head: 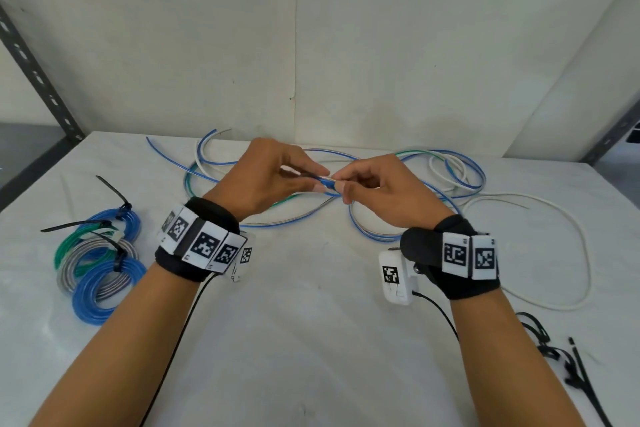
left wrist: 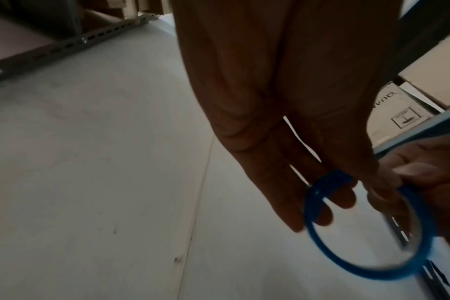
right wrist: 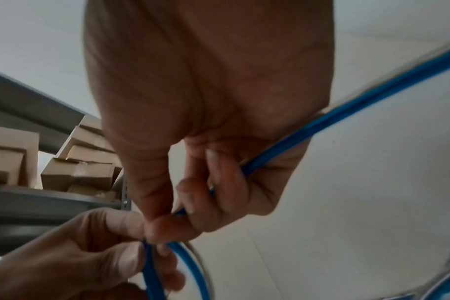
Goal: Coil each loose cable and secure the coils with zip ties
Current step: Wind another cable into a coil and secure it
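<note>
Both hands met mid-air: left hand (head: pixel 268 177) and right hand (head: pixel 377 189) fingers pinched the blue cable (left wrist: pixel 368 261), light, springy; best gripped at its forming loop.

White table (head: pixel 311 340) against a pale wall (head: pixel 381 45); grey slotted shelf posts (head: pixel 38 76) far left and right, with what look like cardboard boxes (right wrist: pixel 77 172) stacked on shelves beyond
</note>
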